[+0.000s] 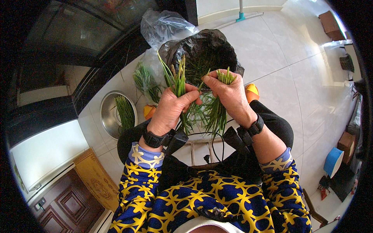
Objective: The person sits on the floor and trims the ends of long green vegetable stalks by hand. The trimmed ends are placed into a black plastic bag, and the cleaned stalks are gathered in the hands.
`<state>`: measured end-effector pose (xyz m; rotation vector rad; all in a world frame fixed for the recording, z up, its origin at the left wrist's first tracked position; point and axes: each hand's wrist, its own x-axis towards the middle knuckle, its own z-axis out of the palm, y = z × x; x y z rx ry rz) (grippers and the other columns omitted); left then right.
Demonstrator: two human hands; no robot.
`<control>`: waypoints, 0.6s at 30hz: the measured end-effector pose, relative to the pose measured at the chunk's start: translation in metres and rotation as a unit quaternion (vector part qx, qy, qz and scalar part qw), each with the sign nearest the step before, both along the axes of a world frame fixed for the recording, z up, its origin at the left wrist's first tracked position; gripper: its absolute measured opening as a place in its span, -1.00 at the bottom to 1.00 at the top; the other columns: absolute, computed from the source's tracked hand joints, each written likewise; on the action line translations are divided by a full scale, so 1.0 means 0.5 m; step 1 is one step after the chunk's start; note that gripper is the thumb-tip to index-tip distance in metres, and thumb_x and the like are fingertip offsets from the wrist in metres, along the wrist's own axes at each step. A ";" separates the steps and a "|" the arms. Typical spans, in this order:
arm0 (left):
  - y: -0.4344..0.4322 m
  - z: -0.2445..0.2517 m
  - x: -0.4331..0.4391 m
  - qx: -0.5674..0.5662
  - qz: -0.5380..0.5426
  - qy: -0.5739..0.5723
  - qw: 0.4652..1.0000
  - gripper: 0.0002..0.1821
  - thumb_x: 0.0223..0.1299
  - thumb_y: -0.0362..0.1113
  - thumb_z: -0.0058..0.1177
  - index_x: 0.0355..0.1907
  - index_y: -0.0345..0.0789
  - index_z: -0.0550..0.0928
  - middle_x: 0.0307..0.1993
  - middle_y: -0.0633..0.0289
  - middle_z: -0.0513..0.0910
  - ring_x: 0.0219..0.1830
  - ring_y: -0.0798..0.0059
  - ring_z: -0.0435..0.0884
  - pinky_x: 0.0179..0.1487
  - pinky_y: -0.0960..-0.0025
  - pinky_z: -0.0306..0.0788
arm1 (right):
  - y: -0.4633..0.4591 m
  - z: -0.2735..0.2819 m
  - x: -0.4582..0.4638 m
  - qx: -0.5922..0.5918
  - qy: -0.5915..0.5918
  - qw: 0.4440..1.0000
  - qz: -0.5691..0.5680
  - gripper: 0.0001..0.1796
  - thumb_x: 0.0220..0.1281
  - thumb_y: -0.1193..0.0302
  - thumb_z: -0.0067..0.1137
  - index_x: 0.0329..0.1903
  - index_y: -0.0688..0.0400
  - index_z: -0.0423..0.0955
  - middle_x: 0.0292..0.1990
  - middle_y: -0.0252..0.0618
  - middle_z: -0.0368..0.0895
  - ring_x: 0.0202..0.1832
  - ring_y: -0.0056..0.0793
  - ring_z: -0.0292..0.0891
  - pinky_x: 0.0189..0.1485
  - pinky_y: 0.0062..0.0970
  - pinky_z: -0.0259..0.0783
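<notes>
My left hand (177, 102) is closed around a loose bunch of long green stalks (178, 83), probably garlic chives, with their pale ends upward. Beside it, my right hand (228, 90) grips a thicker bunch of green stalks (217, 115), whose cut-looking ends stand above the fist and whose leaves hang down. Thumb and forefinger of that hand also pinch a single stalk that reaches toward my left hand. Just beyond both hands stands a bin lined with a black plastic bag (230, 43), with green scraps (204, 62) inside.
A steel basin (106, 112) on the left holds more green stalks (125, 112). A clear plastic bag (166, 27) with another bunch (144, 77) lies beside the bin. Dark glossy cabinetry (96, 58) borders the left; a mop or squeegee (240, 17) stands at the back on the tiled floor (274, 96).
</notes>
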<state>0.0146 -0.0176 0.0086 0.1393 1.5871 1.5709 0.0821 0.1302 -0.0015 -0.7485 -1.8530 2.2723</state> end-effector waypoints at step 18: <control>-0.004 0.001 -0.003 0.000 0.007 -0.036 0.999 -0.83 0.02 -0.27 0.07 -0.36 -0.31 0.54 -0.57 0.32 0.55 -0.61 0.74 0.31 -0.52 0.66 0.17 | 0.009 -0.014 0.000 0.080 0.003 0.995 -0.058 -0.83 0.10 0.43 0.06 -0.52 0.25 0.42 -0.69 -0.50 0.33 -0.59 -0.77 0.21 -0.56 -0.63 0.20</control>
